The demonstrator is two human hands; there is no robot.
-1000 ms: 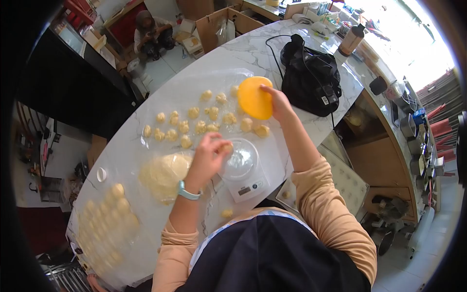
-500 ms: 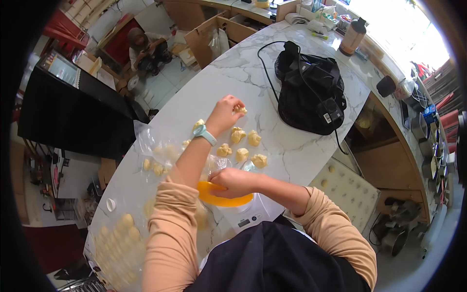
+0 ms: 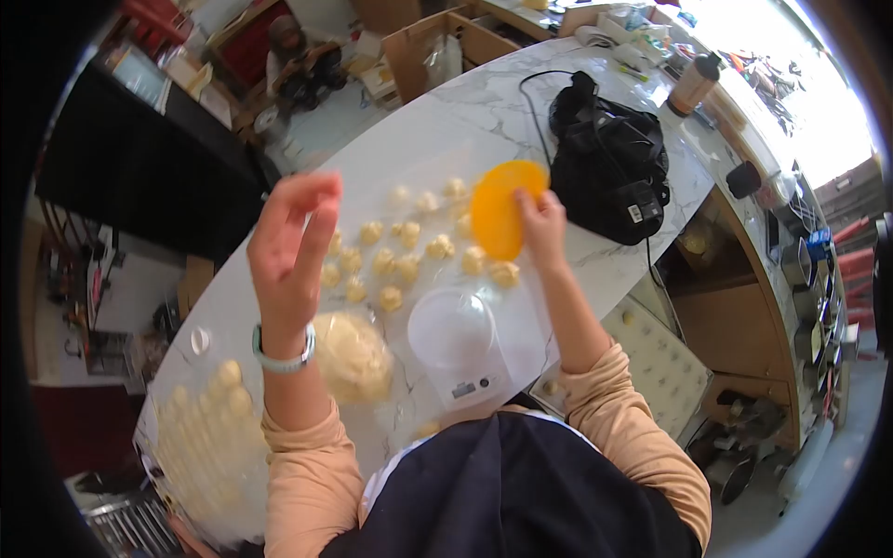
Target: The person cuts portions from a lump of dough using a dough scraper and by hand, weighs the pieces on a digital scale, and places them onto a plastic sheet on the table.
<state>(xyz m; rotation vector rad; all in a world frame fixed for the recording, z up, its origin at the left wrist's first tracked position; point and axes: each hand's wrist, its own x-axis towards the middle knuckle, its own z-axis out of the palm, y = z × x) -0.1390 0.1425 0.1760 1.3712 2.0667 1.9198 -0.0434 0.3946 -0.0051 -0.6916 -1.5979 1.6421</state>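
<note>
My right hand (image 3: 541, 223) holds a yellow plate (image 3: 498, 209) by its edge, tilted up above the far side of the dough pieces. My left hand (image 3: 296, 244) is raised on the left, fingers apart, with nothing in it. Several rough lumps of dough (image 3: 384, 260) lie on the marble-patterned table between the hands. A large mass of dough (image 3: 352, 361), seemingly in clear plastic, sits beside my left wrist. In front of my body stands a white kitchen scale (image 3: 476, 383) with a round platform and nothing on it.
Rows of smooth dough balls (image 3: 209, 428) lie at the lower left. A black bag (image 3: 609, 158) with a cable rests at the back right, near a brown bottle (image 3: 696, 84). Right of the table is a tray (image 3: 670, 372) with small pieces. Another person (image 3: 302, 70) crouches beyond.
My right hand has lifted the yellow plate off the scale and carried it forward. My left hand has let go of a dough piece and swung left. More dough lumps show now.
</note>
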